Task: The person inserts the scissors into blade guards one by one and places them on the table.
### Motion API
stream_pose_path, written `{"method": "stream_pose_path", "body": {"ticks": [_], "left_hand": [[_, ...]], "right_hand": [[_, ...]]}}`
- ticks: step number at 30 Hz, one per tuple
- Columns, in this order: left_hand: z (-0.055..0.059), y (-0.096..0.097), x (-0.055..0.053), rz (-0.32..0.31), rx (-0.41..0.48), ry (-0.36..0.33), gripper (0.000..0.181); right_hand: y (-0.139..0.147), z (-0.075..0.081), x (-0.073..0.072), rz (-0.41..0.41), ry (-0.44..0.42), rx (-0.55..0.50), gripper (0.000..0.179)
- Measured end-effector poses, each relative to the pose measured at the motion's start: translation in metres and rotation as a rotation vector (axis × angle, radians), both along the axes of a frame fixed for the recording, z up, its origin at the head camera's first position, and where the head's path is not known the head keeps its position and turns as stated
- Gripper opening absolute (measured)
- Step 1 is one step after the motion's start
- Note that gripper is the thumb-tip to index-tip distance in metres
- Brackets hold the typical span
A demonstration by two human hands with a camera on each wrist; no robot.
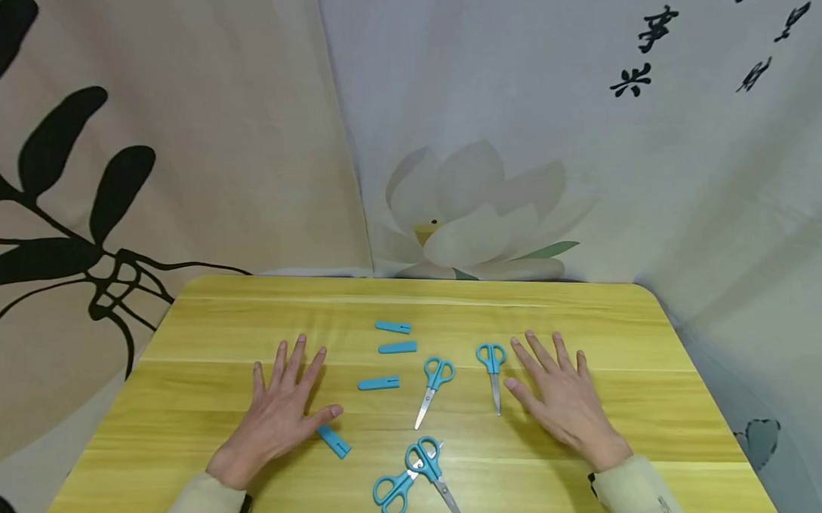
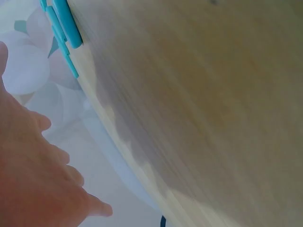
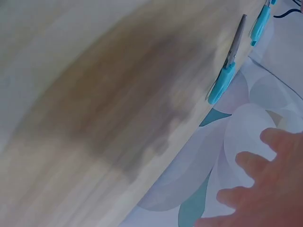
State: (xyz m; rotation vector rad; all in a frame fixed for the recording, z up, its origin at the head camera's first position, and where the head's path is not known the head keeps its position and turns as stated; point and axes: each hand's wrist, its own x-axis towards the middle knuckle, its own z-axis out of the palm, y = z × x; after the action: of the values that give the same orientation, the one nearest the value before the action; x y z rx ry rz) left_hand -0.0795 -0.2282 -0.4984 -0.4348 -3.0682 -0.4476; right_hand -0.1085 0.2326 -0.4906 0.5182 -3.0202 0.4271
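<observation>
My left hand (image 1: 279,414) is spread with its fingers straight, holding nothing. A blue blade cover (image 1: 334,442) lies beside its thumb and is partly hidden by it. Fingers fanned out, my right hand (image 1: 569,405) is also without any object. Just left of it lie blue-handled scissors (image 1: 492,357), which also show in the right wrist view as scissors (image 3: 222,82). Another pair of scissors (image 1: 438,374) lies nearer the middle. Closer to the front edge, one pair of scissors (image 1: 431,468) crosses over a second pair of scissors (image 1: 391,495).
Between the hands lie three more blue covers: a far cover (image 1: 393,327), a cover (image 1: 397,347) just below it, and a nearer cover (image 1: 379,383). All rest on a wooden table (image 1: 683,447). A printed curtain (image 1: 491,101) hangs behind the table's far edge.
</observation>
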Motion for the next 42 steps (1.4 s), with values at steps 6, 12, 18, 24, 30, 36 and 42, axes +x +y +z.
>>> {"method": "stream_pose_path", "body": {"ticks": [6,12,18,24,30,36,42], "left_hand": [[0.000,0.001,0.001,-0.009,0.015,0.007,0.092],[-0.001,0.003,0.003,-0.021,0.015,0.017,0.091],[-0.003,0.003,0.005,-0.034,0.008,0.028,0.090],[-0.002,0.003,0.007,-0.058,0.016,0.039,0.090],[-0.001,0.003,0.009,-0.081,0.024,0.061,0.088],[0.000,0.004,0.011,-0.093,0.036,0.057,0.086],[0.000,0.002,0.012,-0.087,0.033,0.065,0.085]], "right_hand": [[-0.002,0.001,-0.006,0.060,0.013,-0.010,0.069],[-0.004,-0.002,-0.014,0.126,-0.002,-0.023,0.067],[-0.007,-0.004,-0.025,0.205,-0.004,-0.023,0.067],[-0.010,-0.005,-0.038,0.331,-0.047,-0.022,0.057],[-0.012,-0.006,-0.048,0.419,-0.123,-0.005,0.055],[-0.009,-0.007,-0.051,0.425,-0.181,0.033,0.055],[-0.002,-0.007,-0.050,0.412,-0.158,0.024,0.053]]}}
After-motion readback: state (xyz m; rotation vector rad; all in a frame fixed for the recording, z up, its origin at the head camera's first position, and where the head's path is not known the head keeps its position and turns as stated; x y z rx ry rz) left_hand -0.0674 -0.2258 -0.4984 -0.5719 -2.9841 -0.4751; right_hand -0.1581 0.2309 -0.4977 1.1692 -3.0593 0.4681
